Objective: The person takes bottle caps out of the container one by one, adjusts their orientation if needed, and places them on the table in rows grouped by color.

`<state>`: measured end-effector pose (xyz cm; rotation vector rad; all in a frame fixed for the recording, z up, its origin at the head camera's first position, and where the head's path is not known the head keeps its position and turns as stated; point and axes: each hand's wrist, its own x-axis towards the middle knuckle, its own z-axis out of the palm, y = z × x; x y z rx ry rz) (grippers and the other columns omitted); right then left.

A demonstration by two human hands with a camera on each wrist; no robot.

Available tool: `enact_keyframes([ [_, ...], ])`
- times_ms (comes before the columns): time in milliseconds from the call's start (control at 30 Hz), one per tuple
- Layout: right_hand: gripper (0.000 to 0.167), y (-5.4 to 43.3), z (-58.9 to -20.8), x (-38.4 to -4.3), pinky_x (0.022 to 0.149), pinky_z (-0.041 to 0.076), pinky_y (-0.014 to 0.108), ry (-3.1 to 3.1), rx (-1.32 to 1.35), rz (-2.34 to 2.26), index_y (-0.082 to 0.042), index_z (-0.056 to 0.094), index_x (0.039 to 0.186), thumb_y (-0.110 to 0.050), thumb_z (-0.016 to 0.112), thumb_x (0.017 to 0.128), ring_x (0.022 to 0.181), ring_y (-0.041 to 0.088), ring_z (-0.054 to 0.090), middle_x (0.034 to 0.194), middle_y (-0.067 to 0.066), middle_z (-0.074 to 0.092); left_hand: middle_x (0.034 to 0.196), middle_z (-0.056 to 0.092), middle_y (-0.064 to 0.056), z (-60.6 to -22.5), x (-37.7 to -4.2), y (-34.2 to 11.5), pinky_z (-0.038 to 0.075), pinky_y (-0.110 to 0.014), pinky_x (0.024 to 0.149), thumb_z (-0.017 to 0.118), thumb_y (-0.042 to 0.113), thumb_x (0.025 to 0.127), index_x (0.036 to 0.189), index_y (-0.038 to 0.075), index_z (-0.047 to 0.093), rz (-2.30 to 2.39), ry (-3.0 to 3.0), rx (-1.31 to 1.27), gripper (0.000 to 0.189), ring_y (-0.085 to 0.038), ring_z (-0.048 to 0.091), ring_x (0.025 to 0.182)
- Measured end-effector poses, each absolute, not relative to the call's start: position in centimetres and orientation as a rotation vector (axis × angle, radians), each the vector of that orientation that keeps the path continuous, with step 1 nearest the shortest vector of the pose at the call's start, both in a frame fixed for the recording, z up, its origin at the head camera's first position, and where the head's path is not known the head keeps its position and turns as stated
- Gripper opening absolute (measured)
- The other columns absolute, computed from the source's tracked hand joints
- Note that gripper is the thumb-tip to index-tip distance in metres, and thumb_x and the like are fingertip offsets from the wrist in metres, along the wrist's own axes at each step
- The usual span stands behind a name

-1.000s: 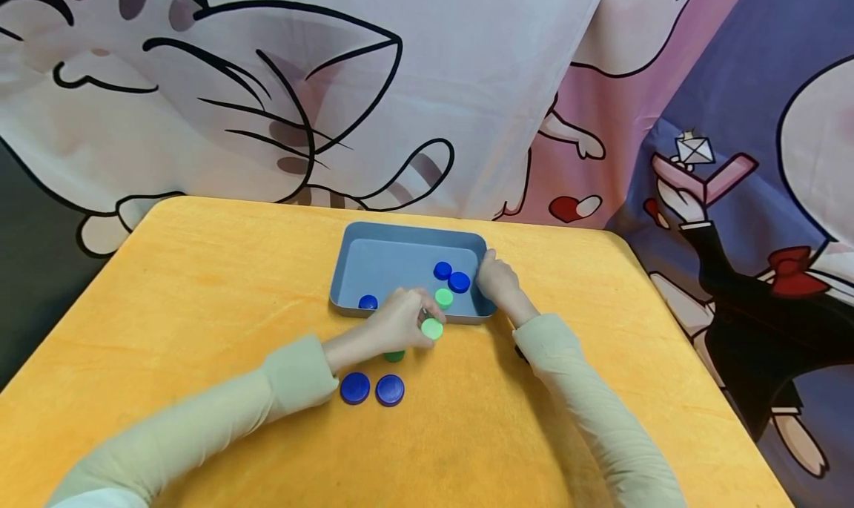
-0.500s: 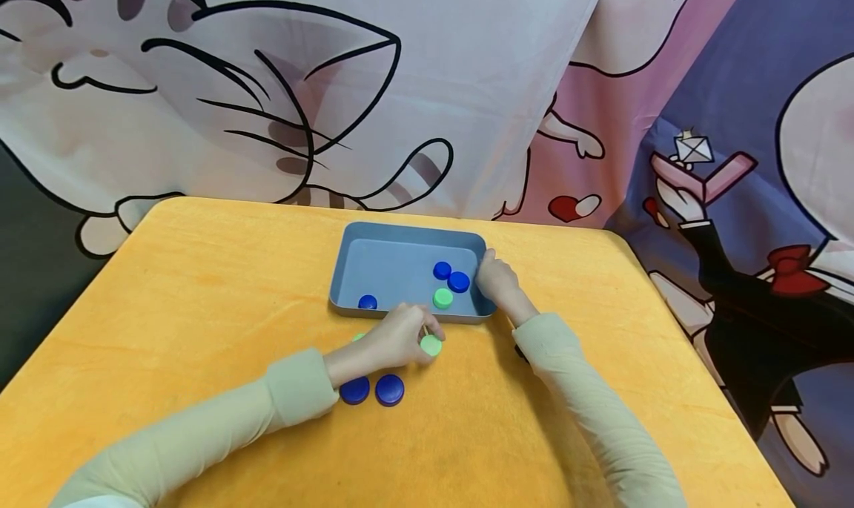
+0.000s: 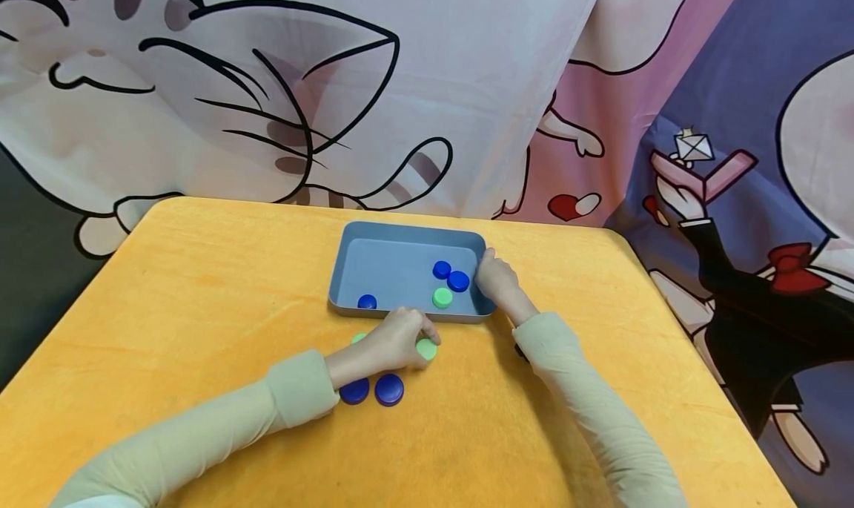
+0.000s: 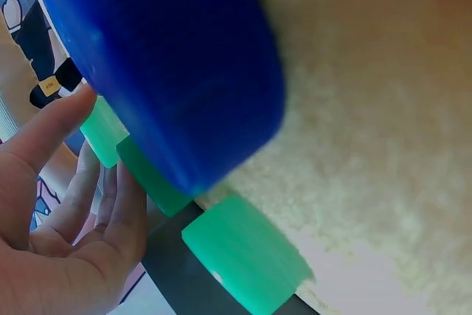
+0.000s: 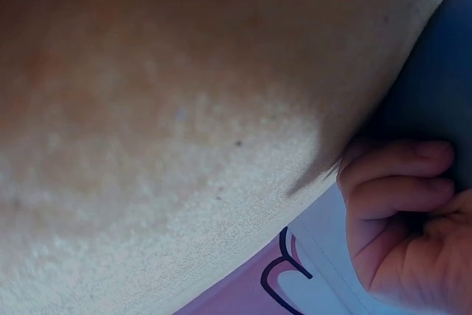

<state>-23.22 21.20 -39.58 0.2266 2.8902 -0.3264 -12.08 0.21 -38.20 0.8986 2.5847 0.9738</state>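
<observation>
My left hand pinches a light green bottle cap between thumb and fingertips, low over the table in front of the tray. In the left wrist view, a dark green cap stands beside the fingers. Another light green cap and a large, ridged blue cap are nearer that camera. My right hand grips the right wall of the blue-grey tray, its fingers curled at the edge in the right wrist view.
Inside the tray lie blue caps and one light green cap. Two blue caps rest on the yellow-covered table near the left wrist. A cartoon-printed curtain hangs behind the table.
My left hand has come down and slightly toward me with the light green cap, away from the tray's front rim. My right hand stays at the tray's right side.
</observation>
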Motion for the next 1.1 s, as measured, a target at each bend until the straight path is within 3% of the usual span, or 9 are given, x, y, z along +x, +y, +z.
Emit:
enact_keyframes([
  [467,0.045,21.00,-39.23,-23.16,0.084,0.055,0.042,2.856,0.263,-0.349,0.006,0.025,0.141,-0.019,0.030,0.104,0.090,0.032,0.062,0.111,0.026,0.060,0.098,0.073,-0.004,-38.59,-12.24,0.16,0.050,-0.037,0.090,0.084,0.004,0.068,0.094,0.008,0.077,0.926,2.562,0.846,0.028,-0.022,0.062,0.102],
  [1100,0.043,21.14,-39.49,-23.27,0.086,0.054,0.044,2.873,0.247,-0.324,0.006,0.027,0.139,-0.020,0.028,0.105,0.092,0.033,0.062,0.112,0.027,0.060,0.097,0.072,-0.006,-38.71,-12.23,0.10,0.050,-0.038,0.085,0.082,0.003,0.069,0.093,0.007,0.075,0.946,2.570,0.864,0.025,-0.023,0.061,0.099],
])
